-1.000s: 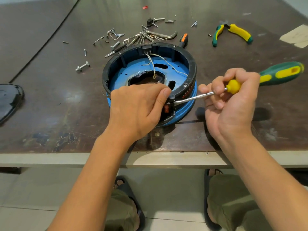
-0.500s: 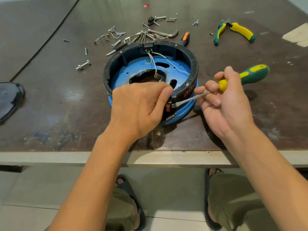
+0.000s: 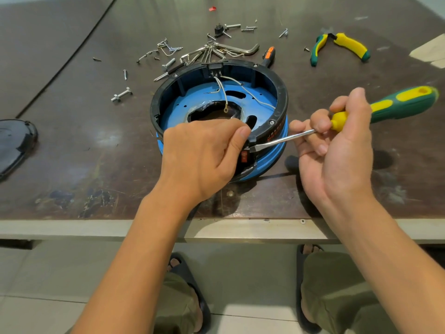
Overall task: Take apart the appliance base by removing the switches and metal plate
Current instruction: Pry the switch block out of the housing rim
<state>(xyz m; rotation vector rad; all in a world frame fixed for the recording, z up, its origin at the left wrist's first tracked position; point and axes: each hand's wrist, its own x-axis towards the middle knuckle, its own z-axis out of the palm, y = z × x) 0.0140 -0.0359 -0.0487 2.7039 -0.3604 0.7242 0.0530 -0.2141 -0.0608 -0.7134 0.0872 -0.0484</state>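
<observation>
Round blue appliance base [image 3: 279, 97], black rim, open side up, partly under left hand [image 3: 202, 160]; red switch [image 3: 244, 156] in near wall, right by thumb.

Legs: the person is wearing olive-green trousers [image 3: 337, 292], creasing over both knees.
Feet: the person is wearing black open-toed slides [image 3: 190, 280], with toes showing.
Hands: left hand [image 3: 199, 160] and right hand [image 3: 342, 162] are going bare, forearms too.

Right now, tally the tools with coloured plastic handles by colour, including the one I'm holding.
Green-and-yellow: 2, the flat-blade screwdriver in the right hand and the pliers.
Orange-and-black: 1, a tool handle behind the round blue-and-black appliance base.
Total: 3
</observation>
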